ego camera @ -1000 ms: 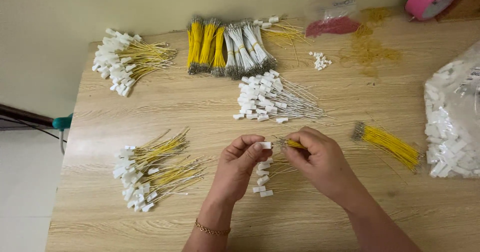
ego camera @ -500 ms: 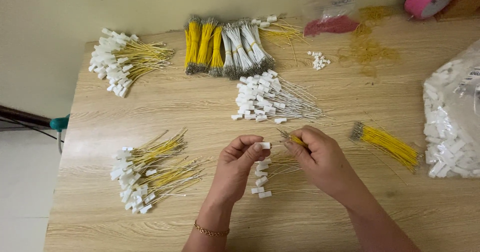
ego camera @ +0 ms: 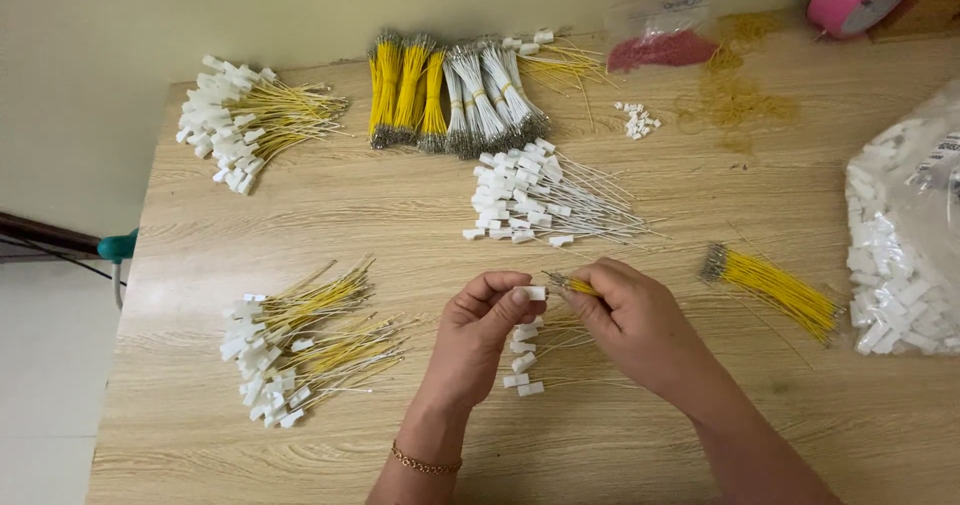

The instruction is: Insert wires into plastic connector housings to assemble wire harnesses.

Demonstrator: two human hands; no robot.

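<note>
Left hand (ego camera: 487, 317) pinching white connector (ego camera: 535, 293); right hand (ego camera: 628, 315) gripping yellow wire (ego camera: 578, 286) at 3 o'clock (ends aligned for mating).

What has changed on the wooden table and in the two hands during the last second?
Very little. The left hand keeps the small white plastic connector in its fingers, and the right hand keeps the thin yellow wire beside it; both stayed at the same spot. The yellow wire bundles, the white-tipped piles and the clear bag of connectors did not move.
</note>
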